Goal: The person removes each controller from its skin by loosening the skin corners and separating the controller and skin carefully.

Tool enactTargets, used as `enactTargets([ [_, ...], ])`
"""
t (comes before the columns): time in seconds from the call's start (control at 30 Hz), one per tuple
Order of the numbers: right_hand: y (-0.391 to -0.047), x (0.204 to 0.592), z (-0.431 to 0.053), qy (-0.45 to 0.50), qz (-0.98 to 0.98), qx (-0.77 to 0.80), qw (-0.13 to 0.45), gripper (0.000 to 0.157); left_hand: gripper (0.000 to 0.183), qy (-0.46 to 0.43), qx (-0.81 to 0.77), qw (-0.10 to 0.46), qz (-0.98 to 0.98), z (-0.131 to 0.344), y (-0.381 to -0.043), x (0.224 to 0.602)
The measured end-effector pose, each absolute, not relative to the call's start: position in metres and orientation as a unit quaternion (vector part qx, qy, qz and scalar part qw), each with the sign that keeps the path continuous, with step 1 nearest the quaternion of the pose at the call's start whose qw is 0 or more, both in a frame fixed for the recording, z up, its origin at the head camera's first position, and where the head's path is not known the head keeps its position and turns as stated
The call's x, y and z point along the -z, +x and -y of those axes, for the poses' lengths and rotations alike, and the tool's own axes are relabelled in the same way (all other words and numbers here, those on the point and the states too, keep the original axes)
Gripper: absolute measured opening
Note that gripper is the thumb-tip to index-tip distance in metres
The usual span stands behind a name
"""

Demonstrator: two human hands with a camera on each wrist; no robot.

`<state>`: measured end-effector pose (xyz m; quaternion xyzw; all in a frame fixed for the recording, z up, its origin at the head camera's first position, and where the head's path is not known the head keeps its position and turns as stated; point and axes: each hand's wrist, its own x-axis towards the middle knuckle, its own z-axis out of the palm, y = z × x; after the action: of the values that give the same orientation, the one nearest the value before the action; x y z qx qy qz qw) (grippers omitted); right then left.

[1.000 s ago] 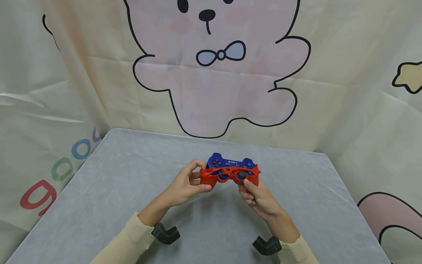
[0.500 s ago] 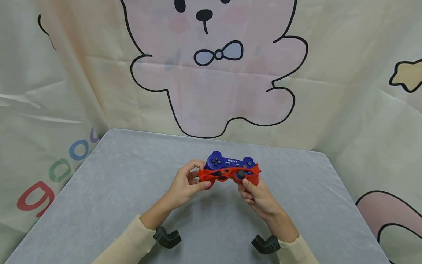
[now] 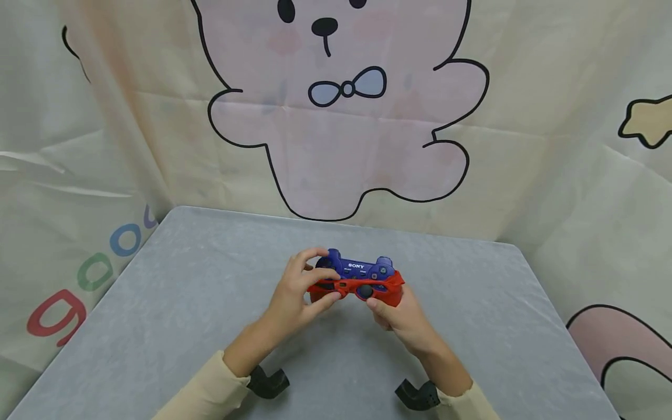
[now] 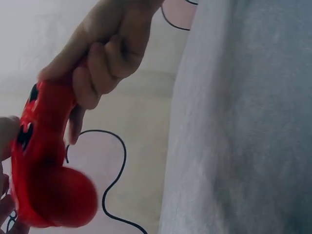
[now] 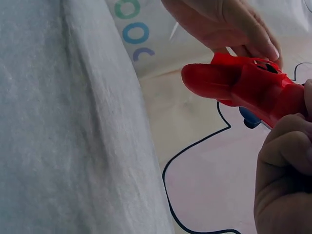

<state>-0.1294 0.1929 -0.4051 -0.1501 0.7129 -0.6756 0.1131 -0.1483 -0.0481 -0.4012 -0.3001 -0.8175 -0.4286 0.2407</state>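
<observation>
Both hands hold a blue game controller (image 3: 356, 266) marked SONY above the table. A stretchy red silicone cover (image 3: 391, 291) wraps its lower part and handles; the upper face with its buttons is bare. My left hand (image 3: 286, 294) pinches the cover at the left end, thumb below and a finger across the front, another finger reaching the top left corner. My right hand (image 3: 404, 321) grips the right handle, thumb near the black stick. The right wrist view shows the cover's red underside (image 5: 258, 87). Only fingertips of the left hand (image 4: 6, 131) show in the left wrist view.
A grey cloth-covered table (image 3: 220, 251) lies beneath the hands. Behind it hangs a pale curtain (image 3: 525, 175) printed with a bear, a star and coloured letters. Each wrist wears a black camera mount, such as the left mount (image 3: 269, 383).
The controller has shifted left and slightly nearer to me. My left hand's fingers have moved from the side edge onto the front and top corner. The right hand keeps its grip.
</observation>
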Motion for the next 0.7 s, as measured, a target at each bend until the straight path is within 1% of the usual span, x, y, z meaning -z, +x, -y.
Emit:
enactTargets([
  [0.07, -0.129, 0.406, -0.190, -0.147, -0.711, 0.678, 0.116, 0.035, 0.026, -0.300, 0.411, 0.248, 0.825, 0.046, -0.147, 0.402],
  [0.13, -0.129, 0.408, -0.188, -0.142, -0.710, 0.680, 0.112, 0.033, 0.025, -0.282, 0.404, 0.244, 0.835, 0.046, -0.145, 0.402],
  [0.23, -0.129, 0.409, -0.186, -0.137, -0.713, 0.679, 0.111, 0.033, 0.023, -0.252, 0.416, 0.209, 0.849, 0.047, -0.145, 0.402],
  [0.3, -0.130, 0.410, -0.185, -0.136, -0.714, 0.677, 0.112, 0.034, 0.023, -0.241, 0.440, 0.170, 0.848, 0.048, -0.146, 0.401],
  [0.37, -0.130, 0.412, -0.184, -0.134, -0.712, 0.679, 0.120, 0.036, 0.023, -0.240, 0.480, 0.118, 0.836, 0.050, -0.148, 0.400],
  [0.5, -0.132, 0.418, -0.183, -0.151, -0.699, 0.687, 0.126, 0.037, 0.018, -0.248, 0.565, 0.004, 0.787, 0.057, -0.153, 0.396],
  [0.57, -0.133, 0.421, -0.184, -0.152, -0.694, 0.691, 0.132, 0.037, 0.016, -0.246, 0.597, -0.035, 0.763, 0.059, -0.154, 0.395],
  [0.63, -0.133, 0.422, -0.184, -0.153, -0.686, 0.698, 0.137, 0.037, 0.015, -0.250, 0.607, -0.043, 0.753, 0.059, -0.152, 0.394],
  [0.7, -0.134, 0.422, -0.185, -0.152, -0.674, 0.709, 0.141, 0.035, 0.015, -0.264, 0.598, -0.016, 0.757, 0.057, -0.149, 0.394],
])
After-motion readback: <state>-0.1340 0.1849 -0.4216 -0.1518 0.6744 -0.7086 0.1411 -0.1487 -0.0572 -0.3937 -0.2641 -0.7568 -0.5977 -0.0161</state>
